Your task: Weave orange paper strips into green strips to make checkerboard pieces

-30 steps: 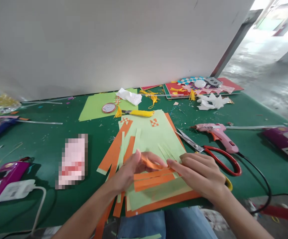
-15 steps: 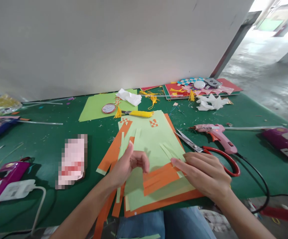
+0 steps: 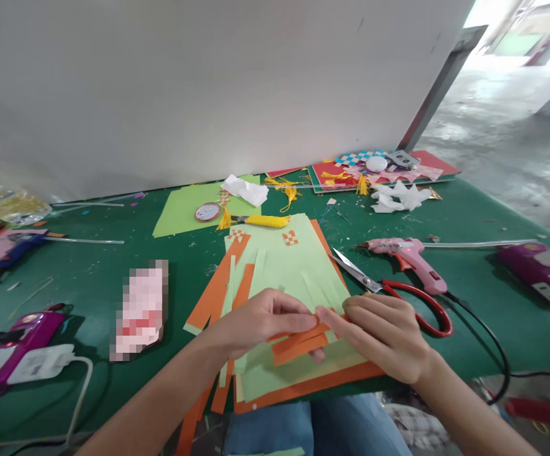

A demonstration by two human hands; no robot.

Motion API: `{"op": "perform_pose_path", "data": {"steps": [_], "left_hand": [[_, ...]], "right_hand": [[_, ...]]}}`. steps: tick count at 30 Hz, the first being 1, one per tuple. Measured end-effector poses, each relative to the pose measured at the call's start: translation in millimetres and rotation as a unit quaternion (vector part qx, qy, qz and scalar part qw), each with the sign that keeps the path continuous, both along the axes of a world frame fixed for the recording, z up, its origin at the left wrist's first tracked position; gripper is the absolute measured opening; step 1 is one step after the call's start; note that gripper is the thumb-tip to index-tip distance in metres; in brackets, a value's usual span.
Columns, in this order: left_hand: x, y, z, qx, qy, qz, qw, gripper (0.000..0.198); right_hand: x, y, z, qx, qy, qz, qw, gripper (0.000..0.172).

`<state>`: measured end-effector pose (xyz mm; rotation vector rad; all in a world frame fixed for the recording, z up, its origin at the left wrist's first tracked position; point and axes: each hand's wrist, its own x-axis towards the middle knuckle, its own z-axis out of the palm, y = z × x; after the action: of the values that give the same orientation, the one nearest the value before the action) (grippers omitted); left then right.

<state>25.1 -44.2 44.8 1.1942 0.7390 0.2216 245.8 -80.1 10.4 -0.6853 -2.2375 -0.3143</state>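
A stack of light green paper sheets over orange sheets lies on the green table in front of me. Both my hands meet above its near part. My left hand has its fingers closed in a pinch on orange paper strips. My right hand pinches the same orange strips from the right, fingertips touching those of the left. More orange and green strips fan out at the stack's left side.
Red-handled scissors and a pink glue gun lie right of the stack. A purple glue gun is far right, another purple glue gun far left. A yellow tassel and craft scraps lie behind.
My left hand went from holding the strips' left end to lifting off, then came back right to meet the right hand at the orange strips. The right hand shifted slightly left.
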Motion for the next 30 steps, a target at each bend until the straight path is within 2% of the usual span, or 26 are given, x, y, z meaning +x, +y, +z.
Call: {"op": "perform_pose_path", "data": {"steps": [4,7,9,11,12,14,16,20,25,27,30], "left_hand": [[4.2,-0.8,-0.3,0.043,0.025,0.037,0.998,0.032],[4.2,-1.9,-4.4,0.100,0.061,0.092,0.989,0.030],[4.2,-1.8,-6.4,0.142,0.088,0.135,0.977,0.030],[4.8,-1.7,-7.1,0.168,0.110,0.165,0.966,0.030],[5.2,-1.8,-7.0,0.173,0.114,0.170,0.963,0.030],[5.9,-2.5,-6.3,0.167,0.109,0.167,0.966,0.030],[5.7,-3.4,-5.7,0.151,0.094,0.158,0.971,0.029],[1.4,-0.6,-7.0,0.150,0.092,0.180,0.968,0.029],[-7.3,10.6,-11.5,0.165,0.039,0.320,0.932,0.025],[-9.1,11.5,-10.9,0.201,0.038,0.340,0.918,0.023],[-8.8,6.6,-7.2,0.298,0.098,0.319,0.894,0.021]], "right_hand": [[3.2,-0.8,-13.1,-0.081,0.012,-0.006,0.997,0.050],[-0.3,-9.8,-14.4,-0.205,0.068,0.043,0.976,0.048],[-5.2,-19.9,-11.3,-0.340,0.122,0.069,0.930,0.036],[-10.4,-30.3,-7.2,-0.512,0.132,0.071,0.846,0.019],[-12.6,-34.8,-5.4,-0.579,0.130,0.070,0.802,0.016],[-15.3,-41.0,-3.1,-0.655,0.129,0.064,0.741,0.019],[-14.8,-43.4,-2.9,-0.681,0.141,0.051,0.717,0.022],[-5.1,-42.7,-6.6,-0.691,0.155,0.009,0.706,0.024],[13.3,-40.8,-11.7,-0.679,0.097,-0.019,0.727,0.026],[18.7,-38.8,-11.0,-0.657,0.092,-0.038,0.747,0.024],[22.0,-32.8,-5.4,-0.587,0.137,-0.093,0.793,0.023]]}}
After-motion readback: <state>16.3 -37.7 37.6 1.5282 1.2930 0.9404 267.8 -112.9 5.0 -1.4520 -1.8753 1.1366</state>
